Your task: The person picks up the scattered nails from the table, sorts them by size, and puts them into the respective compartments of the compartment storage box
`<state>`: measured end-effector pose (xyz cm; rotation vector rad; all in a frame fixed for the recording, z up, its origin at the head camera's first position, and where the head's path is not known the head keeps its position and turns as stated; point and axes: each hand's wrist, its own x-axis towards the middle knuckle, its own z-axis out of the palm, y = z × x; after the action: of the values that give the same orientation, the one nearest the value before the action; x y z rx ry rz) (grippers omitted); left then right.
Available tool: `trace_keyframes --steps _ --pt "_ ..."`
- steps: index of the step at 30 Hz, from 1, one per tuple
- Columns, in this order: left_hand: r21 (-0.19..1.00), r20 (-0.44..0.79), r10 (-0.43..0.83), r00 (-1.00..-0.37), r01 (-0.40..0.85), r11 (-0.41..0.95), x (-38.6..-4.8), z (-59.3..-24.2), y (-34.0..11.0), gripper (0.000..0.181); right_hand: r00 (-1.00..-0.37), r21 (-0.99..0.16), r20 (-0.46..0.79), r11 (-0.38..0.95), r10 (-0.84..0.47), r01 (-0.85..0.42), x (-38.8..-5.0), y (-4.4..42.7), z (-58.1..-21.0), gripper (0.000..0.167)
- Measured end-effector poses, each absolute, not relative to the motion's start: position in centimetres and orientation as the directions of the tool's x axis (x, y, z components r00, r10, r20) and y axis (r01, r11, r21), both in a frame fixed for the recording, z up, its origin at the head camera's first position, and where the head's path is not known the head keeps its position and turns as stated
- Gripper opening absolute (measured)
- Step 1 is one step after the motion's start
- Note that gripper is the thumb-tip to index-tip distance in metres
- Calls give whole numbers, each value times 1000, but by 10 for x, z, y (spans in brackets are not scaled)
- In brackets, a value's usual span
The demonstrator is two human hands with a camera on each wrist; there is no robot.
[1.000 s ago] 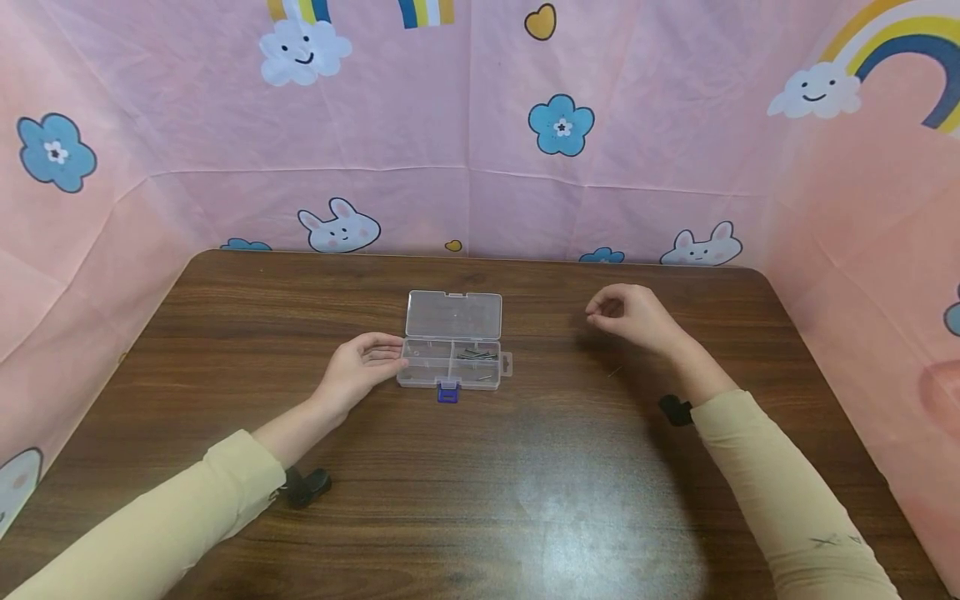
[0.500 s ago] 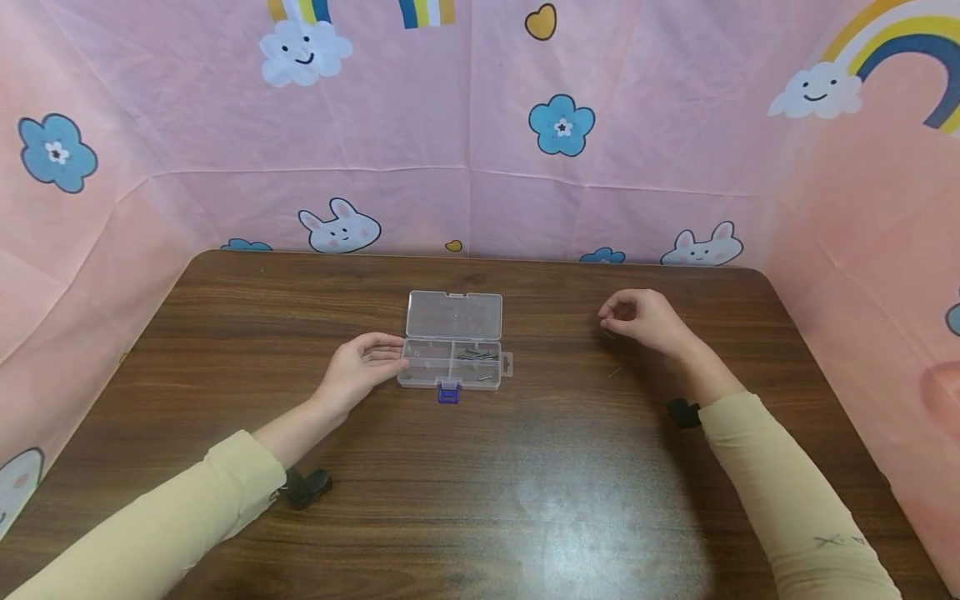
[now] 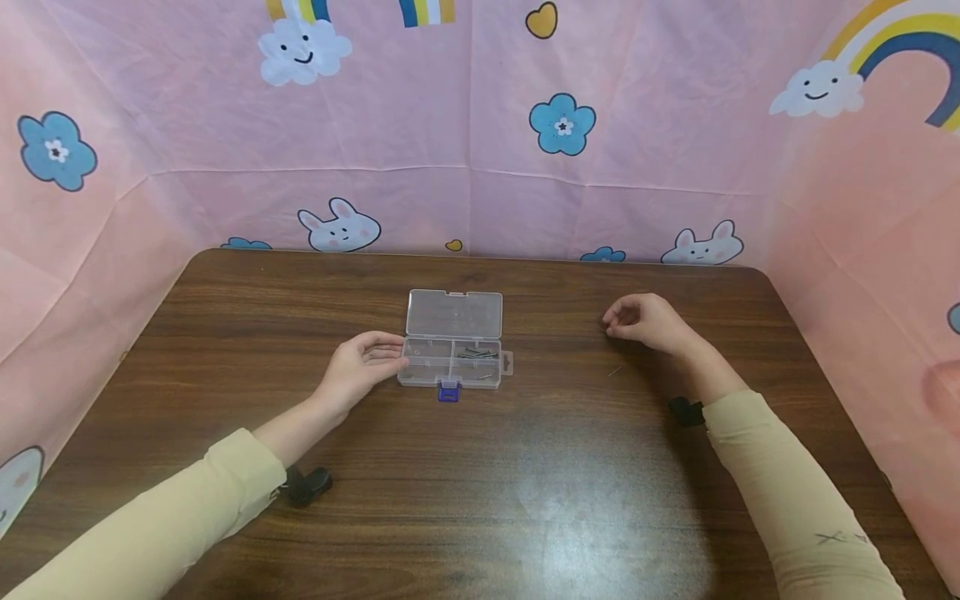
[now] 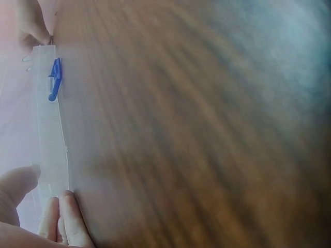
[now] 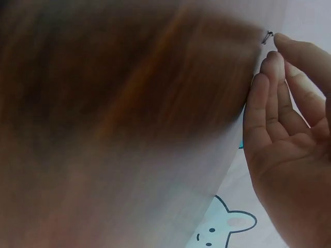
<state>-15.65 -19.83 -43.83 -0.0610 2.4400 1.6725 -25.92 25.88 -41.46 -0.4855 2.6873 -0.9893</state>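
Observation:
My left hand holds the left end of a clear plastic compartment box, thumb on one side and fingers on the other. Its lid stands open at the back, and a blue latch hangs at the front. Several thin dark metal pieces lie in the back right compartment, with a small one in front. Over the table to the right, my right hand has thumb and index finger together. A tiny dark metal piece shows at its fingertips, apparently pinched; its kind is unclear.
A thin, small piece lies on the brown wooden table, just nearer than the right hand. A pink patterned cloth stands behind the table and along both sides.
My right hand has shifted a little to the right and nearer, thumb and index finger staying together. The left hand and the box have stayed in place.

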Motion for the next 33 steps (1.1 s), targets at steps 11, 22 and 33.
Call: trace_keyframes --steps 11,22,33 --pt "923 -169 77 -983 -130 363 -157 -438 -199 47 -918 -641 -109 733 -380 -228 -262 261 -418 13" --pt "919 -171 73 -982 -133 372 -157 -439 -199 47 -921 -612 -89 750 -379 -249 -261 259 -419 10" --pt "919 -172 71 -983 -134 371 -157 -438 -198 46 -924 -604 -72 753 -376 -260 -259 259 -419 12"
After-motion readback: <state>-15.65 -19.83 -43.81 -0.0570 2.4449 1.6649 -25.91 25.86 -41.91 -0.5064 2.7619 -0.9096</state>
